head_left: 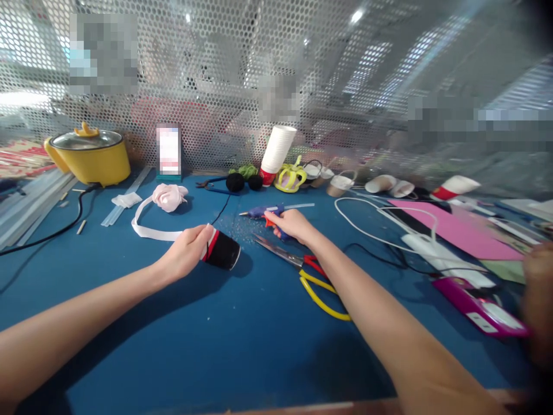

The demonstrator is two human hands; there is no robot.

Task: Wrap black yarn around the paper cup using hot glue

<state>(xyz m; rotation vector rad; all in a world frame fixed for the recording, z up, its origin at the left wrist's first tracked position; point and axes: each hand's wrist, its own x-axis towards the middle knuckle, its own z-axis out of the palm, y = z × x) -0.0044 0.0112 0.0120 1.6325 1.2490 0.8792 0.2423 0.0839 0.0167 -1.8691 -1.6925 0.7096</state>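
My left hand point(186, 252) is closed round a paper cup point(223, 250) wrapped largely in black yarn, with a red band showing near my fingers. The cup is tilted, its open rim facing right. From it a black strand runs back toward a ball of black yarn point(235, 183). My right hand point(292, 223) grips a blue glue gun point(263, 211) by its handle; the nozzle points left, and a clear glue stick juts from its rear. Below the gun lie scissors point(302, 262) with red and yellow handles. A white ribbon point(149, 231) curls behind my left hand.
Along the perforated metal screen point(207, 86) stand a yellow electric pot point(101, 158), a phone point(168, 151), a stack of paper cups point(279, 151) and a yellow woven basket point(290, 176). A magenta power strip point(479, 308), cords and pink sheets point(458, 230) lie right.
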